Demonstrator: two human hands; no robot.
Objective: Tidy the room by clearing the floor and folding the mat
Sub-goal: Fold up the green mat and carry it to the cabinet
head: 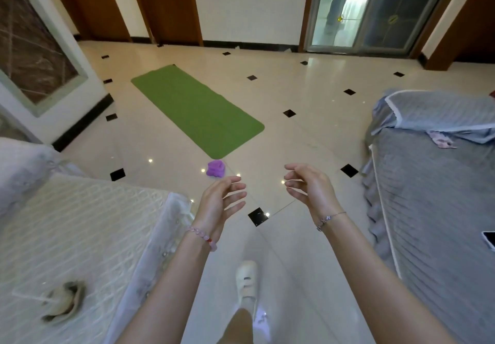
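Clearing step: both hands, left and right, empty, fingers loose; next I stoop for crumpled purple cloth beside flat green foam mat.

Green mat flat, purple lump beside it.

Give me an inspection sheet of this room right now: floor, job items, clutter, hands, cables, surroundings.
Surface: floor, glossy pale tiles with black insets.
Job's things: mat flat, unfolded; purple lump on the floor by its near corner.
Clutter: brownish thing on the white bed, too blurred to name.
Hands: left hand and right hand open, holding nothing.
Cables: nothing seen.
Surroundings: grey bed at right; wooden doors and glass door beyond.
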